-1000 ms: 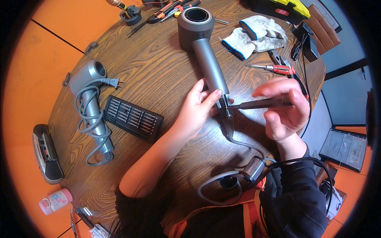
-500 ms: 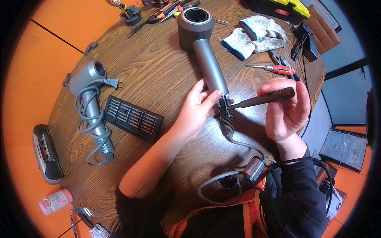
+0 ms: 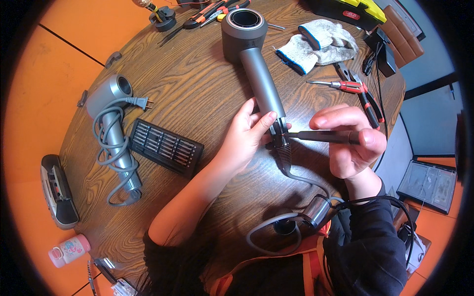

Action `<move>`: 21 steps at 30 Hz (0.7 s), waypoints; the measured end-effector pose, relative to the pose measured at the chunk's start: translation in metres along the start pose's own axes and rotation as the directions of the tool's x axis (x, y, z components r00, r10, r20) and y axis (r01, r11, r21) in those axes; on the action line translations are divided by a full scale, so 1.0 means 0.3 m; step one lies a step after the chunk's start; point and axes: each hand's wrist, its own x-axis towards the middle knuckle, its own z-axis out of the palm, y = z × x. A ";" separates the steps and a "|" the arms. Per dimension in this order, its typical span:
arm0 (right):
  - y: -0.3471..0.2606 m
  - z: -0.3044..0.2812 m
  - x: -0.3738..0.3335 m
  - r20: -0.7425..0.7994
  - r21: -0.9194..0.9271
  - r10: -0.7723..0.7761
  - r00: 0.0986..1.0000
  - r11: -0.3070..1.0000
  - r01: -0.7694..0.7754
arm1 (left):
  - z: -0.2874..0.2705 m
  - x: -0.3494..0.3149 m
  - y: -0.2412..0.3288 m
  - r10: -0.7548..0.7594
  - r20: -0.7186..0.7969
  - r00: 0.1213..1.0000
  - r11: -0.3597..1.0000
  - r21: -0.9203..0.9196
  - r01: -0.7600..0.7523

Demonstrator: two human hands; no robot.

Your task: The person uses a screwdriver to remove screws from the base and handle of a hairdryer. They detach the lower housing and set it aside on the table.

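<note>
My left hand (image 3: 242, 134) is gripping a grey hair dryer (image 3: 243, 42) by its handle (image 3: 265, 89) over the table (image 3: 197, 98); my right hand (image 3: 353, 143) is holding a dark screwdriver (image 3: 318, 136), pointing it at the handle's lower end.

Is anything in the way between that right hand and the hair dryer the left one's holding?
Nothing visible: only the dark screwdriver in the right hand spans the gap, its tip at the cord end of the held hair dryer.

Red label (image 3: 348, 13), pale lettering (image 3: 351, 15), on black-and-yellow toolbox (image 3: 328, 8)
</note>
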 end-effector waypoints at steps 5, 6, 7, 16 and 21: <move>-0.003 -0.014 -0.011 0.031 0.026 0.043 0.999 0.999 -0.044 | 0.003 -0.001 0.004 0.004 0.006 1.000 1.000 -0.004 -0.004; -0.005 -0.014 -0.014 -0.001 0.033 0.054 0.999 0.998 -0.054 | 0.004 -0.002 0.006 -0.003 0.004 1.000 1.000 0.000 0.003; -0.007 -0.014 -0.015 -0.007 0.022 0.056 0.998 0.998 -0.056 | 0.004 -0.003 0.007 -0.009 -0.001 1.000 1.000 0.004 0.009; -0.068 -0.021 0.036 -0.106 -0.257 0.432 0.895 0.858 -0.445 | -0.008 0.004 -0.003 -0.025 0.024 0.999 0.997 -0.068 0.027; -0.030 0.013 0.033 0.219 -0.508 0.701 0.679 0.676 -0.533 | -0.013 0.004 -0.012 -0.012 -0.036 0.999 1.000 0.007 0.013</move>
